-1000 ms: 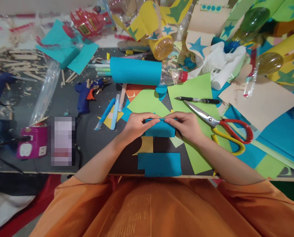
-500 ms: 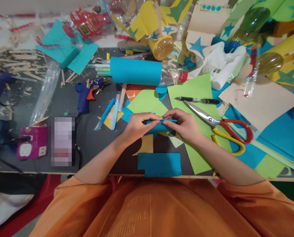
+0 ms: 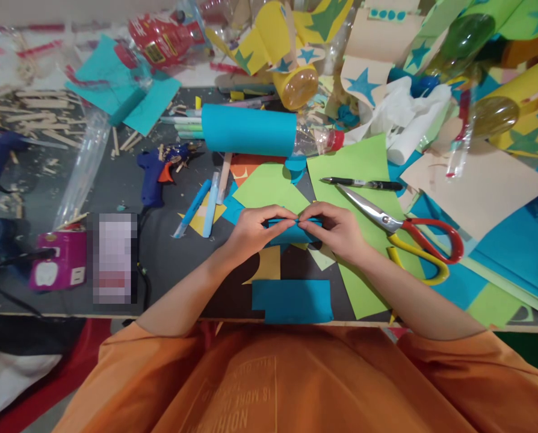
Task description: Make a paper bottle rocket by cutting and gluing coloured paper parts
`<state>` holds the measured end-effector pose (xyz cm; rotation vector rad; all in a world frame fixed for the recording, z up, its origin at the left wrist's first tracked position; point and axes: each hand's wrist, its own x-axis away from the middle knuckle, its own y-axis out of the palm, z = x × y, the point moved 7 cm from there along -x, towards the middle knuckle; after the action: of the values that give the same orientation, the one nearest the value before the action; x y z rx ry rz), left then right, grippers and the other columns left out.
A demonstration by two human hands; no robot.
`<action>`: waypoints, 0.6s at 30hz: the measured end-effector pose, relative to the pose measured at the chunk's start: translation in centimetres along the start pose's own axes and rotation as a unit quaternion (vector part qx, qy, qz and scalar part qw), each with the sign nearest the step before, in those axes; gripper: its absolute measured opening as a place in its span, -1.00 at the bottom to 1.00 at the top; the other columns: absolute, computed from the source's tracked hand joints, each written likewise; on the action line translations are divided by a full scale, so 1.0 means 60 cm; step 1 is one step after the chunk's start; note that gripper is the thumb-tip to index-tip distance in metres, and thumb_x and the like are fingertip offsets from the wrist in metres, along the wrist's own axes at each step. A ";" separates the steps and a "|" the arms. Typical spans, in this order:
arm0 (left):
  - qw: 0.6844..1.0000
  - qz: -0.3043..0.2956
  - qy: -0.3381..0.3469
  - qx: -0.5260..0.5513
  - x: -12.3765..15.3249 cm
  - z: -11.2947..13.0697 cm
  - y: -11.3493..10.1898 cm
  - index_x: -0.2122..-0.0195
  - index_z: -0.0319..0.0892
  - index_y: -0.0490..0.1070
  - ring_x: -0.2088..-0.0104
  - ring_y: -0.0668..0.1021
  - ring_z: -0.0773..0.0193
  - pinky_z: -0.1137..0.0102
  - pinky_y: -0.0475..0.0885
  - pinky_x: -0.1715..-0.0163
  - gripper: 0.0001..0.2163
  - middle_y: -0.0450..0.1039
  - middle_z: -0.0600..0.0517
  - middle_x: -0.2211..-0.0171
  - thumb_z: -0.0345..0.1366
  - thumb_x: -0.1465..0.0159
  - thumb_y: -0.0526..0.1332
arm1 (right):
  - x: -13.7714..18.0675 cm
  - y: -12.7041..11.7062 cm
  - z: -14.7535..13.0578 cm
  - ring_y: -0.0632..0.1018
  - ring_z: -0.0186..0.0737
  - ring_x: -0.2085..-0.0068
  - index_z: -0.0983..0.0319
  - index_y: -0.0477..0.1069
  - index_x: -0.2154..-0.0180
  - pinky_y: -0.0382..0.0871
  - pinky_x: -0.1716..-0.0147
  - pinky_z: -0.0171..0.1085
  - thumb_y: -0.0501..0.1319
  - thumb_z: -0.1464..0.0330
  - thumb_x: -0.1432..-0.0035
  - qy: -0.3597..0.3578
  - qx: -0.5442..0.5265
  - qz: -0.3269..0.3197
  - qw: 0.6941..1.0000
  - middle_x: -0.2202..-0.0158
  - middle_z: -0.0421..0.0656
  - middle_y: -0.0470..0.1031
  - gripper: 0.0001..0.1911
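Hands pinching blue paper, blue-wrapped bottle lying beyond, red cap on

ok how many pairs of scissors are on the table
1: the scissors lie to the right of the right hand, partly on the green paper. Others may be hidden from view.

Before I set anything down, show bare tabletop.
Dark tabletop shows between the blue pens, black cable and left forearm, with a smaller gap between that forearm and the front blue paper. Crowded: around the scissors and wrapped bottle.
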<state>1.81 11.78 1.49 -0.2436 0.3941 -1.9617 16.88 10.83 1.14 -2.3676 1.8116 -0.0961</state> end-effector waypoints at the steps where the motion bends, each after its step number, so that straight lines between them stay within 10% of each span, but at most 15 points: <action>1: 1.000 0.005 0.004 -0.002 0.000 0.001 -0.001 0.32 -0.13 0.61 0.27 0.68 0.24 0.48 0.53 0.28 -0.72 0.68 0.00 0.31 -0.02 -0.29 0.26 | 0.000 0.000 0.001 0.56 -0.22 0.33 0.16 0.51 0.38 0.41 0.35 -0.22 0.30 0.35 -0.13 0.005 0.002 -0.001 1.000 0.38 -0.16 0.60 -0.95; 18: 0.998 -0.027 -0.050 -0.001 0.000 -0.010 0.006 0.25 -0.12 0.63 0.40 0.61 0.28 0.47 0.40 0.48 -0.61 0.68 -0.01 0.28 0.08 -0.30 0.19 | 0.002 -0.006 -0.002 0.54 -0.22 0.38 0.15 0.51 0.42 0.43 0.37 -0.21 0.33 0.21 -0.15 0.017 0.012 0.014 1.000 0.41 -0.16 0.58 -0.82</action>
<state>1.91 11.77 0.77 -0.3548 0.3269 -1.9932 17.25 10.81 1.34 -2.3383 1.8467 -0.1566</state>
